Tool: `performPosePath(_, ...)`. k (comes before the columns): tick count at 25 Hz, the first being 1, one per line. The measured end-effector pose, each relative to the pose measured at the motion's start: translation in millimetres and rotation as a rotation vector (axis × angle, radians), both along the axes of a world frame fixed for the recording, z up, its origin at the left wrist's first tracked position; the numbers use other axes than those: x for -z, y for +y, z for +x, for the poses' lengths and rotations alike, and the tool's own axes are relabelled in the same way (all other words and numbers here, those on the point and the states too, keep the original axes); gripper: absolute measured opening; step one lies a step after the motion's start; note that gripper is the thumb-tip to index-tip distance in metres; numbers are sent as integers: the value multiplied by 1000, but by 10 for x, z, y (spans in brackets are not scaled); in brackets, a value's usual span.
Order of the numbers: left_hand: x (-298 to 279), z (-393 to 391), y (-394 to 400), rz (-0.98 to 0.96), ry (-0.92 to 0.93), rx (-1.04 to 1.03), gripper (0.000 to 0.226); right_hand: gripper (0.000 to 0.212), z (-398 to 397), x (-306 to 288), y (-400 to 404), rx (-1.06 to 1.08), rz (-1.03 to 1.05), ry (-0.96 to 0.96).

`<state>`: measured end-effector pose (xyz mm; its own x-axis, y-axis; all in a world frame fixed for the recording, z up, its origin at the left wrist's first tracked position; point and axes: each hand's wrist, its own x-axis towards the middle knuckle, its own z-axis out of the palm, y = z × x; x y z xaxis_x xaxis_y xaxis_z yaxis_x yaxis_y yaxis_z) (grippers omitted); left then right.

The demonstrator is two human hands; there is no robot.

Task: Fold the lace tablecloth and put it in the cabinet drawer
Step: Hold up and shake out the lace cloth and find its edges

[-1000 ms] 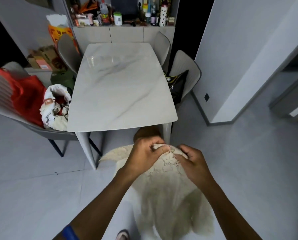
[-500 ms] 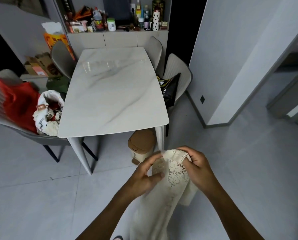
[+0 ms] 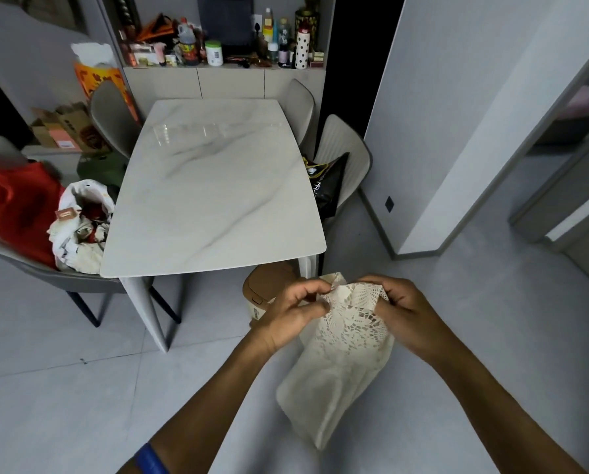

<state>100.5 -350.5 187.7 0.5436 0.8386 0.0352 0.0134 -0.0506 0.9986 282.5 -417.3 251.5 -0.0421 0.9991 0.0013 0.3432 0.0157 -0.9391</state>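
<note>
The cream lace tablecloth (image 3: 346,357) hangs in the air in front of me, gathered into a narrow folded bundle that drops toward the floor. My left hand (image 3: 294,307) pinches its top edge on the left side. Its right top corner is gripped by my right hand (image 3: 400,307). The openwork lace border shows between the two hands. The cabinet (image 3: 228,84) with pale flat fronts stands against the far wall behind the table; its fronts look closed.
A white marble table (image 3: 214,196) stands just ahead, with grey chairs (image 3: 341,165) around it. A brown bin (image 3: 265,289) sits by the table's near right leg. A chair at left holds a red bag (image 3: 19,206) and a white bag (image 3: 77,227). A wall corner (image 3: 419,248) lies to the right.
The cloth went from a wide spread bundle to a narrow hanging fold. Both hands shifted right and stayed on its top edge; the view pulled back from the table, revealing the bin.
</note>
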Motion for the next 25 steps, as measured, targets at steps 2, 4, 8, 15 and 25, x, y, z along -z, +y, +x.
performPosePath(2,27,-43,36,158,2,-4,5,48,56,-53,-1,46,-34,46)
performPosePath(4,92,-87,45,323,57,-49,11,51,116,-42,-4,78,-76,100)
performPosePath(8,163,-124,-83,389,81,25,24,61,234,29,-1,144,-172,129)
performPosePath(15,116,60,-300,228,6,-46,14,35,410,-46,3,136,-256,110)
performPosePath(25,232,146,-510,338,63,-195,20,28,387,40,-272,55,-54,-207)
